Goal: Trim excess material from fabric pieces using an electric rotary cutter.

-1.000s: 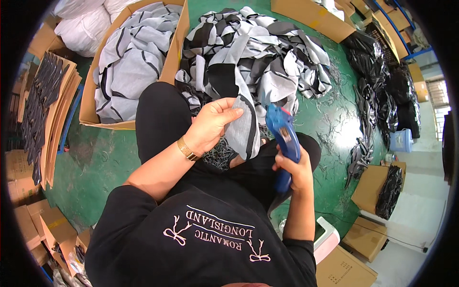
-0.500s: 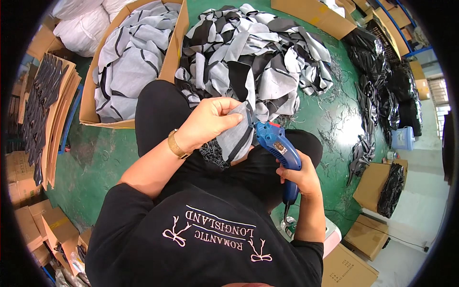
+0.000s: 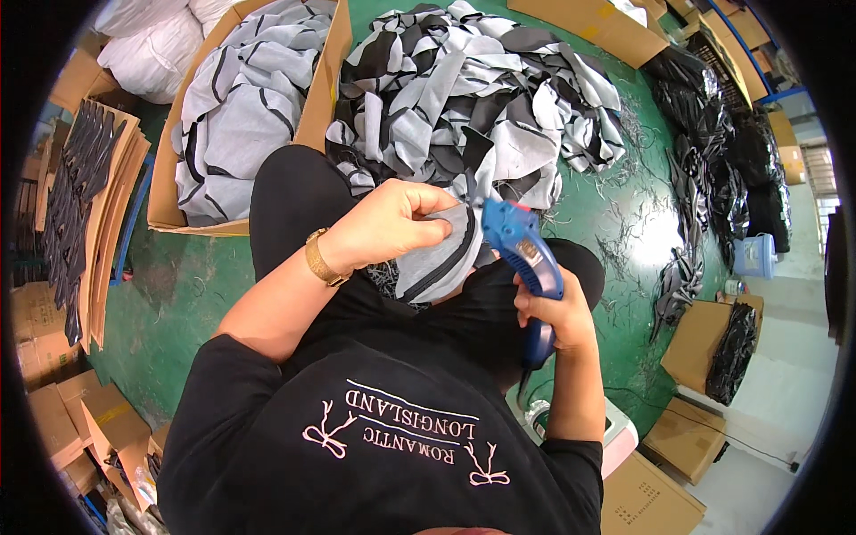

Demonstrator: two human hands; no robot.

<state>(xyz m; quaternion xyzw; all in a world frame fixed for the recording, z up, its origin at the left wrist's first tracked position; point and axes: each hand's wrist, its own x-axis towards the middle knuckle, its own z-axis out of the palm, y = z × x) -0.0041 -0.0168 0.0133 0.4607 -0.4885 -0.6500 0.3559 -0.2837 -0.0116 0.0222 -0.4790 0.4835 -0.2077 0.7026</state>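
My left hand (image 3: 401,225) pinches the upper edge of a light grey fabric piece (image 3: 439,272) with a black band sewn along it. The fabric hangs down over my lap. In my right hand (image 3: 560,310) is a blue electric cutter (image 3: 524,259), its fingers wrapped round the handle. The cutter's head is close against the right edge of the fabric, near a dark strip that reaches up toward the pile. Motion blurs the cutter's front, so its blade is hard to make out.
A large heap of grey and black fabric pieces (image 3: 428,89) lies ahead on the green floor (image 3: 169,330). To its left stands a cardboard box (image 3: 323,94) full of similar pieces. Black plastic bags (image 3: 753,160) line the right. A power cord trails behind the cutter.
The cutter has shifted slightly right and tilted. The fabric in my left hand has turned and swung a little left, and the dark strip beyond it now sits differently.
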